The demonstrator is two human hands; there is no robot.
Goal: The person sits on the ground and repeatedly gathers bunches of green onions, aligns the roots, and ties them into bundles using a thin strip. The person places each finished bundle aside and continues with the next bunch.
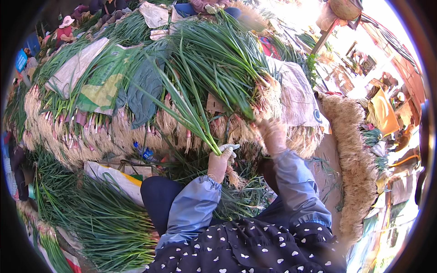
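Note:
My left hand (222,159), with pale coverings on its fingertips, grips a few green onions (201,131) near their lower stalks. Their leaves point up and left, and fibrous roots (236,178) hang below the hand. My right hand (272,131) is at the root side of the big green onion heap, beside a blurred bunch of leaves (246,108); motion blur hides what its fingers hold. Just above it lies a loose layer of green onions (218,61) with pale roots on the right. A dark green cloth (145,88) covers part of the heap.
Sacks (104,80) and a whitish woven sheet (295,90) drape the heap. A blue-labelled plastic bottle (147,154) lies below it. More green onions (116,221) are stacked at lower left. A long row of roots (351,163) stands right. Other people sit beyond the heap.

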